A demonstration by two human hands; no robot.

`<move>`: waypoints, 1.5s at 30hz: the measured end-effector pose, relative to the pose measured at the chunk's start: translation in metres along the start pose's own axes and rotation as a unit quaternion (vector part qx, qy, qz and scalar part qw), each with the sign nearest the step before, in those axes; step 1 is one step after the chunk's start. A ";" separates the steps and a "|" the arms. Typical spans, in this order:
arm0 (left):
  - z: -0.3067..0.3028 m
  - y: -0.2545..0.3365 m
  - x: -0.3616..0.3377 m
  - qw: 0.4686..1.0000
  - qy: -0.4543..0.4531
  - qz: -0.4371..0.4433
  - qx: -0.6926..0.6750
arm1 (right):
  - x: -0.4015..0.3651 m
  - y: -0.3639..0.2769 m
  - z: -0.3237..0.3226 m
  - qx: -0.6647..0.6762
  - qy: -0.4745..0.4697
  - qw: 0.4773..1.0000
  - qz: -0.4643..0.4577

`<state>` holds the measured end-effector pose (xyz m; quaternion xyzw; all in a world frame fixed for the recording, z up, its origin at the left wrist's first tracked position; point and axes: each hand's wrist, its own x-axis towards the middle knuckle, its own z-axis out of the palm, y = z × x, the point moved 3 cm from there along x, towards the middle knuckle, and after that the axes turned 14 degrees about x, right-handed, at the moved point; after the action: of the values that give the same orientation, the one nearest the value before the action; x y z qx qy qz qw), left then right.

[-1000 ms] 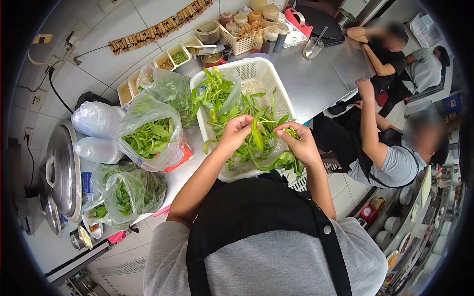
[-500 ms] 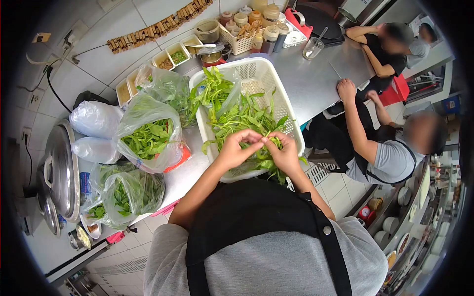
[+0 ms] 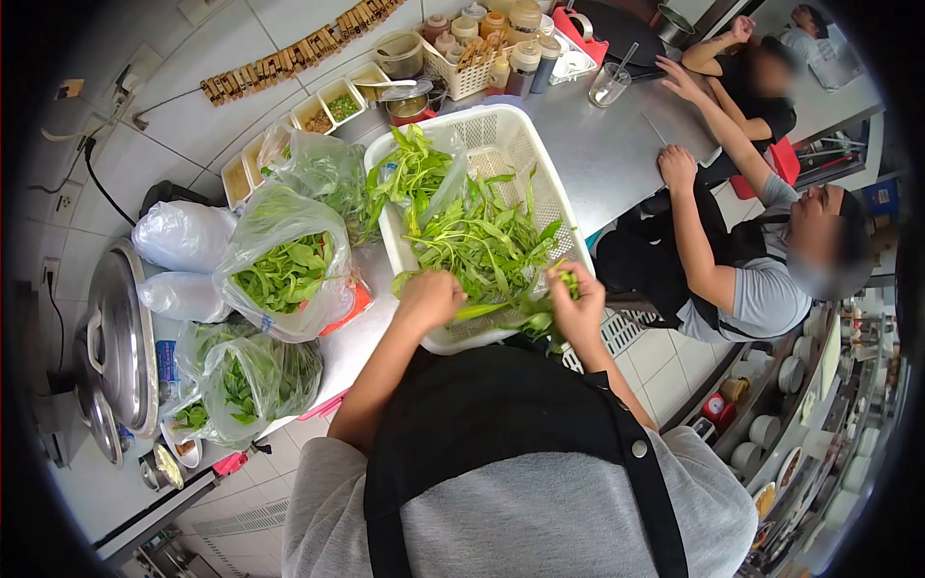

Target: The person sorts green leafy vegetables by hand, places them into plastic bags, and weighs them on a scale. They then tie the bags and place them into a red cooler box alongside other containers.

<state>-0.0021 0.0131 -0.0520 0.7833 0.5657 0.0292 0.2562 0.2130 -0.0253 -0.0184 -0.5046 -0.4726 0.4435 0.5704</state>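
Observation:
A white perforated basket [image 3: 554, 183] in front of me holds loose leafy greens [image 3: 477, 236], with a clear plastic bag among them at its far left. My left hand [image 3: 434, 301] is closed on a piece of green stem with long leaves at the basket's near left edge. My right hand [image 3: 576, 303], at the near right corner, is closed round a bunch of green stems whose leaves hang below it. The two hands are apart. Left of the basket an open plastic bag [image 3: 332, 217] holds more greens.
More bagged greens [image 3: 279, 371] and a large metal lid [image 3: 123, 337] lie left. Sauce bottles [image 3: 525, 63], small tubs [image 3: 342, 101] and a glass [image 3: 609, 85] stand behind. At right, one co-worker [image 3: 737, 279] reaches an arm over the metal table; another person [image 3: 761, 106] sits beyond.
My hands, together before, have moved apart, the left one leftward and the right one slightly right. The nearer co-worker has raised an arm over the table and tilted the head.

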 end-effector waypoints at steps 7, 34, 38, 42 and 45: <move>0.007 0.028 0.035 0.989 0.034 0.130 0.055 | 0.030 -0.023 -0.049 0.105 0.051 0.993 -0.018; -0.029 -0.020 0.029 0.985 -0.130 0.092 0.067 | 0.032 -0.048 -0.074 0.215 0.057 0.975 -0.004; -0.046 -0.008 0.046 0.992 -0.075 0.013 0.103 | 0.039 -0.050 -0.071 0.261 0.046 0.964 -0.028; -0.023 0.006 0.082 0.997 0.069 0.025 0.029 | 0.035 -0.057 -0.059 0.334 0.069 0.940 0.012; -0.002 0.000 0.110 0.980 0.187 -0.010 -0.065 | 0.031 -0.051 -0.060 0.352 0.018 0.934 0.054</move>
<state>0.0366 0.1128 -0.0773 0.7398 0.6082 0.2098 0.1967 0.2789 -0.0094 0.0327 -0.3042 -0.2479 0.6027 0.6948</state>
